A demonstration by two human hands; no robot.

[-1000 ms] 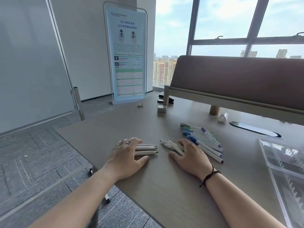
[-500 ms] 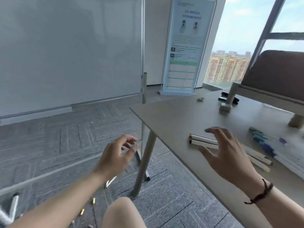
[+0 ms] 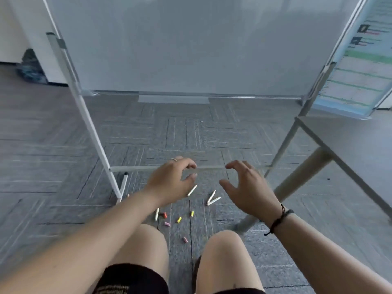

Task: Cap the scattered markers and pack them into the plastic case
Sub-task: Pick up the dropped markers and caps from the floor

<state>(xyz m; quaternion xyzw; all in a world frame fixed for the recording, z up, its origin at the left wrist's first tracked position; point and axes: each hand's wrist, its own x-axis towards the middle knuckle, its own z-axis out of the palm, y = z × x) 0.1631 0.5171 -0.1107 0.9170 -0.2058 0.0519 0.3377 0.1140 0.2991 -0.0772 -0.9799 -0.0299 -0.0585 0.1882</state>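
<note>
Head cam looks down at the carpet floor (image 3: 63, 145) past the person's bare knees. Both hands are out in front over the floor, neither holding anything. Left hand (image 3: 171, 180) has its fingers (image 3: 188, 164) loosely curled and apart from the thumb, nothing between them; ring on one finger. Right hand (image 3: 249, 187) is the same: fingers spread and relaxed, thumb apart, empty; a dark cord bracelet (image 3: 277, 221) sits at the wrist. Uncapped markers lie scattered on the floor below the hands: one white marker (image 3: 192, 190) just beside the left thumb in the frame, can't tell if it touches; a pair of white markers (image 3: 212, 199) forming a V between the two hands; another marker (image 3: 157, 214) partly hidden by the left forearm. Loose caps near them, well apart from each other: red cap (image 3: 164, 215), two yellow caps (image 3: 179, 219) and (image 3: 192, 213), pink cap (image 3: 167, 224), and another pink cap (image 3: 185, 239) between the knees. Plastic case not in the frame. Counter (image 3: 350, 145) edge and its legs show at right. A whiteboard on a stand (image 3: 180, 45) fills the top of the view, with a printed poster panel (image 3: 360, 71) beside it at far right. Frame is motion-blurred, small details soft.
</note>
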